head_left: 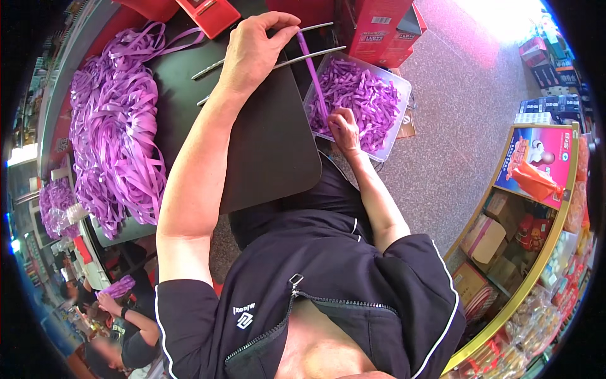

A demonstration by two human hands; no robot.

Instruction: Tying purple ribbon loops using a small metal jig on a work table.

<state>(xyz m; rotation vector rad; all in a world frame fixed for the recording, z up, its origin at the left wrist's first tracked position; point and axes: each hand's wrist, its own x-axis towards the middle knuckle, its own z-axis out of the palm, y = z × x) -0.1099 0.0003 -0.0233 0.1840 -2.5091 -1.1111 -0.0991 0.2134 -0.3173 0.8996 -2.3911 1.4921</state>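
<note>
A purple ribbon point(312, 71) stretches taut between my hands. My left hand point(255, 54), above the dark table, pinches its upper part between thumb and fingertips, beside two thin metal rods point(309, 55) that reach past the table's edge. Down to the right, my right hand point(344, 131) is closed round the ribbon's lower part, at the near edge of a clear plastic bin point(398, 129). Many short purple ribbon pieces point(360, 95) fill that bin. On the table's left lies a big heap of long purple ribbon point(120, 132). My left hand partly hides the rods.
The black tabletop point(271, 151) has a rounded near corner by my lap. A red container point(209, 14) sits at its far side. Red boxes point(372, 31) stand behind the bin. A glass-fronted shelf point(505, 234) is at right. Another person point(126, 335) holds purple ribbon at lower left.
</note>
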